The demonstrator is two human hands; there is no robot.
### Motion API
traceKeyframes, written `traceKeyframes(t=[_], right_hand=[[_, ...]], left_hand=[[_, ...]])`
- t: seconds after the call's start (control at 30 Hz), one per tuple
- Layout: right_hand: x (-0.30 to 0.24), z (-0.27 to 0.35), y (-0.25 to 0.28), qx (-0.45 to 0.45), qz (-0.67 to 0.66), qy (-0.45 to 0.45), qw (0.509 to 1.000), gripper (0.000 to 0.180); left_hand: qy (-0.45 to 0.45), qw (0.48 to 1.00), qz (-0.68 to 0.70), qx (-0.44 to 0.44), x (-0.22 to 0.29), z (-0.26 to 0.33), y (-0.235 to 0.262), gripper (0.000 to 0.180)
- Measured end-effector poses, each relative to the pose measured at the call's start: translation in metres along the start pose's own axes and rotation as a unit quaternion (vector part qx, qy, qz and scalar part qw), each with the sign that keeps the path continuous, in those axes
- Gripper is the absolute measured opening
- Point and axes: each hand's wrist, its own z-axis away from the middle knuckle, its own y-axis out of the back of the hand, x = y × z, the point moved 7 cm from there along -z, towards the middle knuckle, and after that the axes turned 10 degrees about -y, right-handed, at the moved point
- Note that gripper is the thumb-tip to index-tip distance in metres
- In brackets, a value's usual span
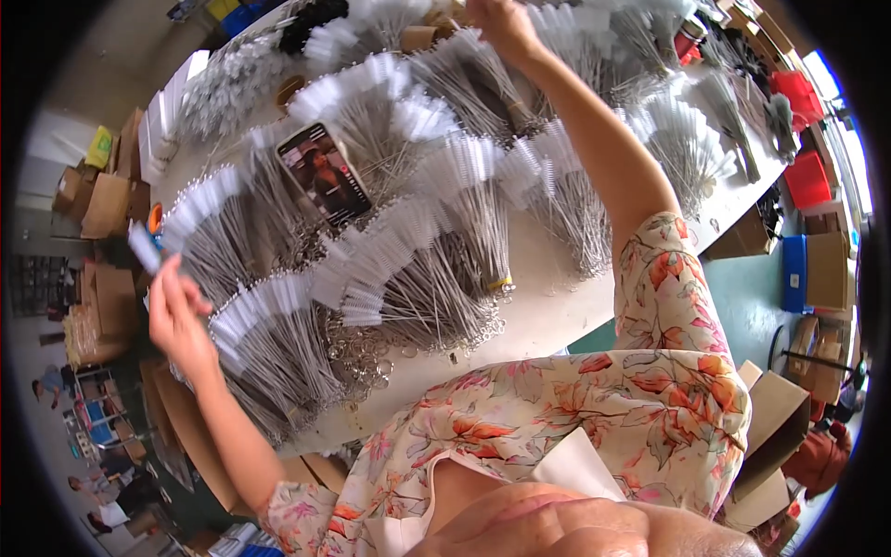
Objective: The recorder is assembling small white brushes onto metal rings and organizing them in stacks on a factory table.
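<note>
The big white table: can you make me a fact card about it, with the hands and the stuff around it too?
Table: white, crowded with things
On it: many bunches of thin wire brushes with whitish bristles
Phone: screen lit, among the brushes
Left hand: raised, fingers by a blurred whitish thing; grip unclear
Right hand: reaching over the far side, partly cut off; grip unclear
Right of table: red bins

White-bristled brushes (413,246) with silver-grey stems (445,302) surround a pale-rimmed phone (323,174). Right of the phone, bins (809,179) are red and a box (794,272) blue; on its near side, a cream shirt (520,395) carries an orange-and-pink floral print.
</note>
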Motion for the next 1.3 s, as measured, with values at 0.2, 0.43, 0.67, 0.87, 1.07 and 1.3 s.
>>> traceKeyframes(t=[0.2, 0.43, 0.67, 0.87, 1.07, 1.3], right_hand=[[0.081, -0.029, 0.085, 0.083, 0.191, -0.115, 0.971, 0.025], [0.177, -0.004, 0.032, -0.158, 0.412, -0.142, 0.886, 0.036], [0.117, -0.068, 0.094, 0.071, 0.18, 0.008, 0.981, 0.033], [-0.167, 0.12, 0.078, -0.241, -0.385, 0.091, 0.886, 0.033], [-0.239, 0.296, -0.002, -0.397, -0.495, -0.05, 0.772, 0.036], [-0.242, 0.308, -0.006, -0.412, -0.551, -0.047, 0.725, 0.038]], left_hand=[[0.042, 0.992, 0.026, 0.116, 0.007, 0.073, 0.093, 0.028], [0.249, 0.908, 0.291, 0.172, -0.033, 0.17, 0.098, 0.03], [0.193, 0.942, 0.26, 0.086, -0.023, 0.185, 0.062, 0.032], [-0.014, 0.97, 0.24, -0.043, 0.059, 0.13, -0.021, 0.018], [-0.207, 0.973, 0.101, -0.013, 0.086, 0.123, -0.069, 0.029], [-0.01, 0.863, 0.501, 0.067, 0.049, 0.151, -0.046, 0.013]])
